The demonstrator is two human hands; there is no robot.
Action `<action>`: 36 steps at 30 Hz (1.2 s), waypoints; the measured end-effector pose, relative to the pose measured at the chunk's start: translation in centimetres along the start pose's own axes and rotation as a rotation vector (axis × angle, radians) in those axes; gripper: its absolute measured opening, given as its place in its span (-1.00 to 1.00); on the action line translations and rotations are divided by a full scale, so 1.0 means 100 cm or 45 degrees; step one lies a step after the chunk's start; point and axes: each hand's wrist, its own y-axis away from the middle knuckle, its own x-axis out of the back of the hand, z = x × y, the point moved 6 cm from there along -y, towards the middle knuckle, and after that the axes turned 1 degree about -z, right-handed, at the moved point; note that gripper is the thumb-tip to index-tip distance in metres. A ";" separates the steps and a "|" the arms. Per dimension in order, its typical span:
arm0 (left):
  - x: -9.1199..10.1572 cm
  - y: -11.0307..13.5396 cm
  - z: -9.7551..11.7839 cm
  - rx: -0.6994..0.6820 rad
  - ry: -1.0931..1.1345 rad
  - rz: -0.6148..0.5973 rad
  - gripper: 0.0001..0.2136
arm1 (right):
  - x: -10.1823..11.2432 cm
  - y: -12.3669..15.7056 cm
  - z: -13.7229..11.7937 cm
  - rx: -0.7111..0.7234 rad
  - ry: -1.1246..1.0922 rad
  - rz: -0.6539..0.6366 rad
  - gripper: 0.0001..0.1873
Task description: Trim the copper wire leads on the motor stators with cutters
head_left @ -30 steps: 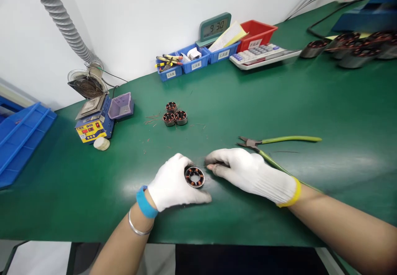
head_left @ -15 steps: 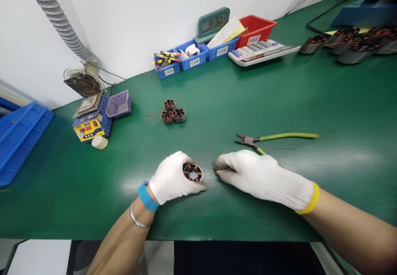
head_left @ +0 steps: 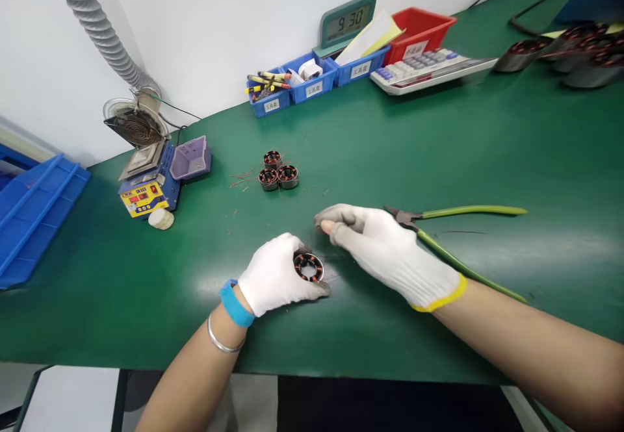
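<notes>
My left hand (head_left: 277, 275), in a white glove, is wrapped round a motor stator (head_left: 309, 267), a metal ring with copper windings. The stator's open face is turned up, and thin wires stick out on its right side. Up and to the right of it, my gloved right hand (head_left: 368, 234) hovers with thumb and forefinger pinched; anything between the tips is too small to make out. Behind that hand lie cutting pliers (head_left: 468, 211) with green handles, jaws apart. Three more stators (head_left: 277, 175) stand in a cluster farther back, with wire scraps around them.
At the left stand a blue and yellow solder pot (head_left: 146, 188), a purple tray (head_left: 192, 159) and a round white pad (head_left: 160, 219). Along the back are blue bins (head_left: 312, 89), a clock (head_left: 347, 24), a red bin (head_left: 422, 29) and a calculator (head_left: 433, 71). Larger stators (head_left: 521, 54) sit at back right.
My right hand has moved up and left from beside the stator, uncovering the pliers' lower handle. My left hand still grips the stator. The whole view has shifted slightly.
</notes>
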 end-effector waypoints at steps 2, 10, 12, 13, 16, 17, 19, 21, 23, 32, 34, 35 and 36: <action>0.001 0.000 0.000 0.001 -0.009 0.011 -0.64 | 0.016 0.003 0.000 0.141 0.105 0.098 -0.78; -0.002 0.000 -0.004 -0.035 0.026 0.029 -0.63 | -0.017 0.045 0.012 0.126 0.899 -0.637 -0.88; -0.002 -0.001 -0.003 -0.032 0.023 0.008 -0.62 | -0.022 0.047 0.016 0.032 0.888 -0.744 -0.88; -0.002 -0.001 -0.002 -0.032 0.022 -0.005 -0.62 | -0.021 0.045 0.017 0.001 0.853 -0.732 -0.85; -0.001 -0.001 0.001 -0.049 0.001 -0.012 -0.65 | -0.007 0.038 0.019 0.018 0.847 -0.518 -0.68; -0.001 0.000 0.001 -0.052 0.000 -0.008 -0.66 | -0.005 0.037 0.018 0.074 0.887 -0.477 -0.66; -0.002 -0.001 0.001 -0.048 0.013 -0.001 -0.65 | -0.006 0.037 0.014 0.217 0.980 -0.499 -0.71; -0.004 -0.001 0.000 -0.039 0.032 0.003 -0.62 | -0.012 0.040 0.009 0.312 1.085 -0.576 -0.79; -0.006 -0.001 0.000 -0.047 0.025 0.010 -0.62 | -0.018 0.041 0.006 0.351 1.237 -0.615 -0.81; -0.011 0.003 -0.013 0.146 1.195 -0.219 -0.28 | -0.002 0.034 0.003 0.391 0.901 -0.310 -0.78; -0.028 0.007 -0.008 0.192 1.474 -0.579 -0.27 | 0.002 0.033 0.002 0.390 0.821 -0.299 -0.77; -0.033 0.009 -0.006 0.211 1.522 -0.691 -0.31 | 0.003 0.033 0.002 0.382 0.806 -0.306 -0.77; -0.036 0.010 -0.005 0.223 1.535 -0.711 -0.35 | 0.003 0.033 0.002 0.365 0.795 -0.322 -0.78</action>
